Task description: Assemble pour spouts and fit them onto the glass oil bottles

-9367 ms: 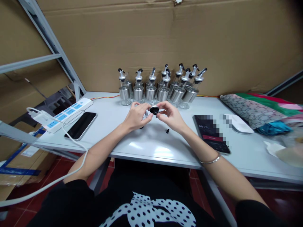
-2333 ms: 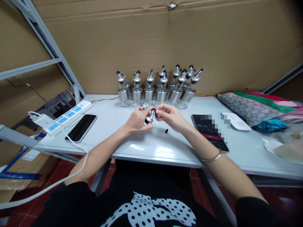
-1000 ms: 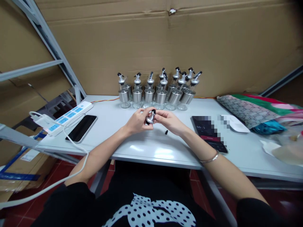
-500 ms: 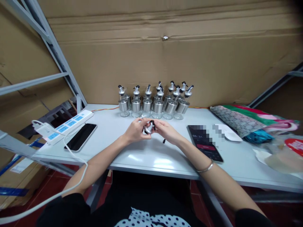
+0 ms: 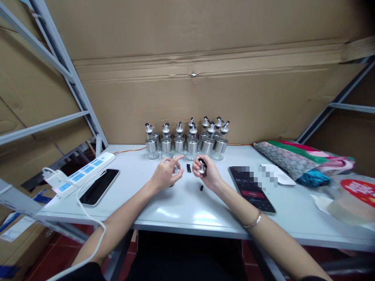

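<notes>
Bright silver gleams off the held pourer [image 5: 202, 166], metallic and smooth, with dark, plastic-looking parts. Behind it, the bottles [image 5: 192, 146] flash clear, glossy glass around satin metal sleeves! Pale and slick, the tabletop [image 5: 187, 208] throws back white glare, while the cardboard [image 5: 211, 93] stays matt, brown and creased. Over on the power strip [image 5: 84, 173], it's smooth white plastic; beside it, the phone [image 5: 99, 187] wears a glossy black face. Polished metal shines on the bracelet [image 5: 254, 220], and the tub [image 5: 348, 207] looks like cloudy, translucent plastic!

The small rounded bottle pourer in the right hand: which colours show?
The small rounded bottle pourer shows silver and black, seen in the head view.
</notes>
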Action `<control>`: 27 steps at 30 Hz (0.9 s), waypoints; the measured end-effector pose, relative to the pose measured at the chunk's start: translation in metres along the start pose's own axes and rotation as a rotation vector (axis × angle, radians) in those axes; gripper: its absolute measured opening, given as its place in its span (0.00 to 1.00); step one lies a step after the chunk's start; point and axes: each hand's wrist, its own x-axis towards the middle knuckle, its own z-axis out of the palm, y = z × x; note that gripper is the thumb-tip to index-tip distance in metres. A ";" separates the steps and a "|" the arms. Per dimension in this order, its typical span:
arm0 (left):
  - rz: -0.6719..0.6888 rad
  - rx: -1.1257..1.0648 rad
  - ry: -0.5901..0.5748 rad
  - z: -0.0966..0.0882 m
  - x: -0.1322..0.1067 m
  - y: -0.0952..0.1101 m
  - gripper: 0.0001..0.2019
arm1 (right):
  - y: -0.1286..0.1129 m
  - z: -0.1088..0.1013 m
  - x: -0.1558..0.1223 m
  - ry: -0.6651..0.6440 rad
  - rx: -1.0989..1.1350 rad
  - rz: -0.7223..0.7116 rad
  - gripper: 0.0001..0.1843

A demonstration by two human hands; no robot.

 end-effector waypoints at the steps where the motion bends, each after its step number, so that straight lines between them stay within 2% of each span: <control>1: -0.050 -0.039 0.071 -0.003 0.004 -0.005 0.18 | -0.001 -0.001 0.000 0.014 0.004 -0.003 0.21; 3: -0.197 -0.159 0.288 -0.013 0.018 -0.024 0.14 | -0.003 -0.001 -0.001 0.031 0.009 -0.011 0.21; 6: -0.441 -0.322 0.733 -0.036 0.048 -0.067 0.10 | -0.004 0.000 -0.002 0.026 0.007 -0.006 0.21; 8: -0.691 -0.394 0.910 -0.052 0.066 -0.098 0.07 | -0.002 -0.001 -0.001 0.023 0.006 0.002 0.21; 9: -0.815 -0.447 0.894 -0.059 0.073 -0.112 0.09 | -0.002 -0.002 0.000 0.022 0.008 0.009 0.22; 10: -0.892 -0.495 0.817 -0.064 0.079 -0.124 0.13 | -0.001 -0.003 0.001 0.019 0.011 0.017 0.22; 12: -0.987 -0.596 0.599 -0.071 0.084 -0.142 0.24 | -0.001 -0.006 0.004 0.010 0.022 0.032 0.22; 15: -1.045 -0.733 0.322 -0.070 0.088 -0.157 0.33 | -0.003 -0.010 0.006 0.010 0.038 0.039 0.21; 20: -1.068 -0.851 0.098 -0.062 0.094 -0.168 0.37 | -0.006 -0.011 0.005 -0.007 0.018 0.020 0.19; 22: -1.028 -0.869 0.086 -0.059 0.095 -0.172 0.35 | -0.006 -0.010 0.004 -0.017 0.008 0.017 0.19; 23: -1.004 -0.869 0.117 -0.059 0.094 -0.173 0.34 | -0.005 -0.009 0.003 -0.020 0.008 0.012 0.19; 27: -0.924 -0.783 0.385 -0.058 0.087 -0.178 0.25 | -0.007 -0.007 0.001 -0.042 0.040 -0.050 0.19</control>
